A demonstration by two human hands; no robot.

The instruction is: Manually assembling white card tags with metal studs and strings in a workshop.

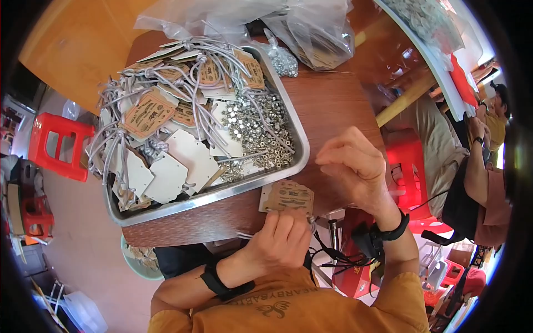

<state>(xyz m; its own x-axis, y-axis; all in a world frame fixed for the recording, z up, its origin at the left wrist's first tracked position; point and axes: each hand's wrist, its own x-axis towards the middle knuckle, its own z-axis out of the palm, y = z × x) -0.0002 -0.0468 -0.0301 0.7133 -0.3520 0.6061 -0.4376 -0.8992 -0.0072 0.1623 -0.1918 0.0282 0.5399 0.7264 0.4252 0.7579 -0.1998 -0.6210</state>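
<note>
My left hand (280, 240) pinches the lower edge of a brown printed cardboard tag (287, 197) lying at the near edge of the small wooden table (327, 105). A pale cord shows under that hand. My right hand (355, 166) hovers just right of the tag with its fingers curled; whether it holds anything small is hidden. A metal tray (222, 191) to the left holds several corded tags (150, 114), white tag backs and a heap of small silver nuts (255, 130).
Clear plastic bags (311, 28), one with nuts, lie at the table's far edge. Red plastic stools (55, 144) stand on the floor left and right. Another person (477, 166) sits at the right beside a long white table.
</note>
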